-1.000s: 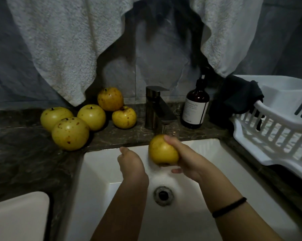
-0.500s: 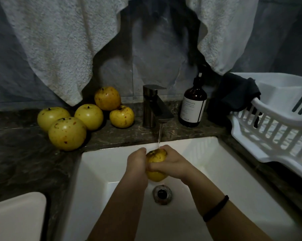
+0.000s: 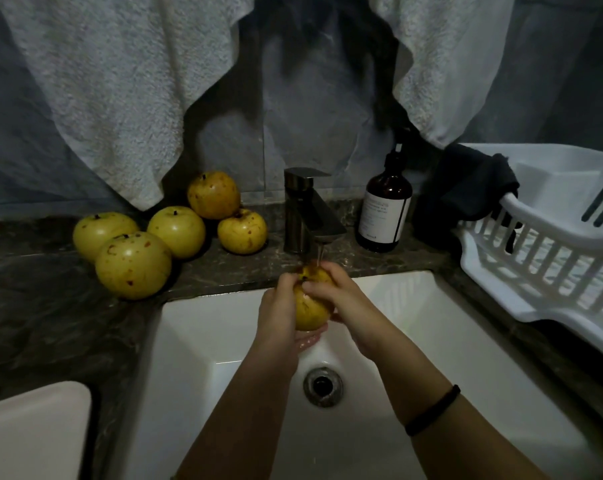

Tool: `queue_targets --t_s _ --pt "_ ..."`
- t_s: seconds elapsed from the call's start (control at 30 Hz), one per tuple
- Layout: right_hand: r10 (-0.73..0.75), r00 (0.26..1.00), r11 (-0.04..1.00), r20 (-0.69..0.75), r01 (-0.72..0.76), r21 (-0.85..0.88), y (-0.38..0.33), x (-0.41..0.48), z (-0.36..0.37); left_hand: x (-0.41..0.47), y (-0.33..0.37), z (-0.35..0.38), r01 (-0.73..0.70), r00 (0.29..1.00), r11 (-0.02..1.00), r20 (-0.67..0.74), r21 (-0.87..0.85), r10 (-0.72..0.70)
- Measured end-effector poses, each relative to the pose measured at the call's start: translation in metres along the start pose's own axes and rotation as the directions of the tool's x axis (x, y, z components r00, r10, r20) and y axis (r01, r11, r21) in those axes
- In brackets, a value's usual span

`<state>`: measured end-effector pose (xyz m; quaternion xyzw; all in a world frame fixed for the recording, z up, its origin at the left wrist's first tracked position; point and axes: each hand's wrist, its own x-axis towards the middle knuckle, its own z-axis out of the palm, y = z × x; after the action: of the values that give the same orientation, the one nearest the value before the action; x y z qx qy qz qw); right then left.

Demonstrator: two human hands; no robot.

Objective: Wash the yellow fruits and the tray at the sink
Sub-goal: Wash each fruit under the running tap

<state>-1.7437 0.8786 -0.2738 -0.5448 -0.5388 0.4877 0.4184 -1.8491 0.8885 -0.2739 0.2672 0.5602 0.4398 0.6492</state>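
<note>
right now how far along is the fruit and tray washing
Done: nothing clearly finished. In hand: one yellow fruit, held by the left hand and right hand under the faucet stream. Left: five fruits on the counter, washed or not I cannot tell, plus the white tray at the right.

One round yellow brown-speckled fruit [image 3: 310,308] is gripped between your left hand [image 3: 279,306] and right hand [image 3: 343,299], above the white rectangular sink [image 3: 431,327]. Five more yellow fruits [image 3: 176,231] sit clustered on the dark marble counter [image 3: 50,306] to the sink's left. The white slatted plastic tray [image 3: 549,241] sits to its right.
</note>
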Motion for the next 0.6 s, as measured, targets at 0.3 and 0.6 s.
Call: queue_targets --t_s 0.3,0.6 --pt "-0.026 0.993 0.999 -0.118 0.021 -0.049 0.002 0.004 0.005 -0.006 -0.006 -0.001 -0.200 0.979 0.977 -0.012 0.076 0.201" --pt "-0.116 0.976 0.976 -0.182 0.079 -0.203 0.006 0.009 0.013 -0.002 -0.007 -0.007 -0.211 0.975 0.975 -0.062 0.070 0.215"
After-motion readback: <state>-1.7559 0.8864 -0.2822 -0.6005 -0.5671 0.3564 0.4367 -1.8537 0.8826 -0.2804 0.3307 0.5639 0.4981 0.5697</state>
